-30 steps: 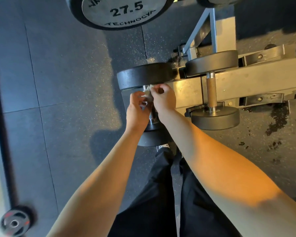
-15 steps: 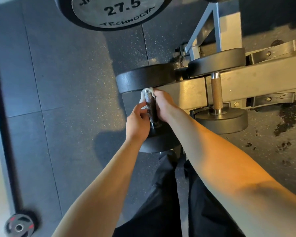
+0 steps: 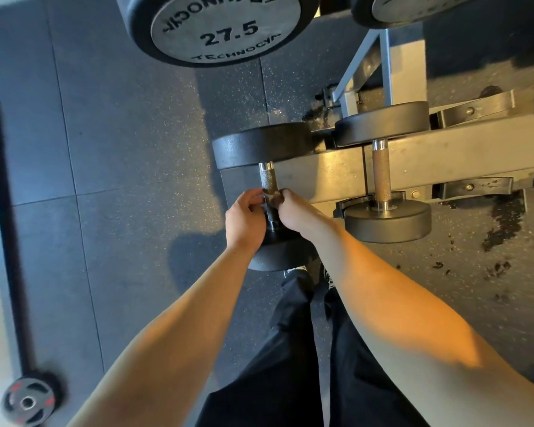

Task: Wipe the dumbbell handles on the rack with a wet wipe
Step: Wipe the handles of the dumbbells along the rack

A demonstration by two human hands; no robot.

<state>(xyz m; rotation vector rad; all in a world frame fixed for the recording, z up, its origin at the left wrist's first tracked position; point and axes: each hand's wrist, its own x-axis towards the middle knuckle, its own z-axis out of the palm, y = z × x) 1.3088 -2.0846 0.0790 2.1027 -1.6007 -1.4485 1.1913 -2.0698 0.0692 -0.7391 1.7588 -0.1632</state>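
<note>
Speckled rubber gym floor (image 3: 121, 155) beneath a grey dumbbell rack (image 3: 463, 155). Item: end dumbbell, knurled handle (image 3: 267, 181) bare above, wet wipe (image 3: 271, 197) wrapped round its middle. Left hand (image 3: 244, 220) and right hand (image 3: 293, 211) pinch the wipe from opposite sides, likely to cinch it for rubbing. Neighbouring dumbbell's brown handle (image 3: 382, 174) right of the first, untouched.

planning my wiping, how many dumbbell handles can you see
2: one knurled handle between both hands, one rusty handle to its right on the rack. Upper dumbbells' handles are hidden.
</note>
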